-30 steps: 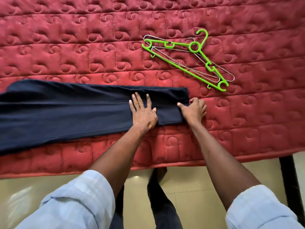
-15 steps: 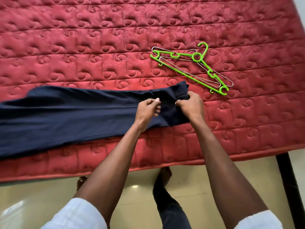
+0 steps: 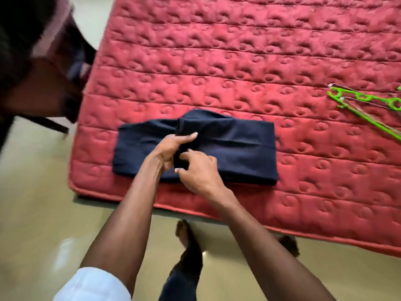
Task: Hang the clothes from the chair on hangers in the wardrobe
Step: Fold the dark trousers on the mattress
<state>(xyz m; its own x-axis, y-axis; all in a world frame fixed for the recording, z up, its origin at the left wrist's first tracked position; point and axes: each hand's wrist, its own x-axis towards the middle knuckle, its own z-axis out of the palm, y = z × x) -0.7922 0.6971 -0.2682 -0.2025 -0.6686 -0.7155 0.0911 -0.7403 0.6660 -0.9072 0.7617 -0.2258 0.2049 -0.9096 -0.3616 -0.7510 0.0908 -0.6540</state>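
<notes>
A pair of dark navy trousers (image 3: pixel 238 148) lies folded in half on the red quilted mattress (image 3: pixel 217 61), near its front left corner. My left hand (image 3: pixel 171 146) grips the folded-over end of the trousers, thumb on top. My right hand (image 3: pixel 199 170) pinches the same end of cloth just beside it. Green plastic hangers (image 3: pixel 364 101) with a thin metal one among them lie at the right edge of the view, well apart from the trousers.
A dark wooden chair (image 3: pixel 50 88) with blurred clothes on it stands left of the mattress. The shiny floor (image 3: pixel 43 213) runs along the front, where my feet (image 3: pixel 186 235) stand close to the mattress edge.
Both hands lifted the right end of the trousers and carried it leftwards, folding the trousers in half. The view swung left, so the hangers sit at the right edge.
</notes>
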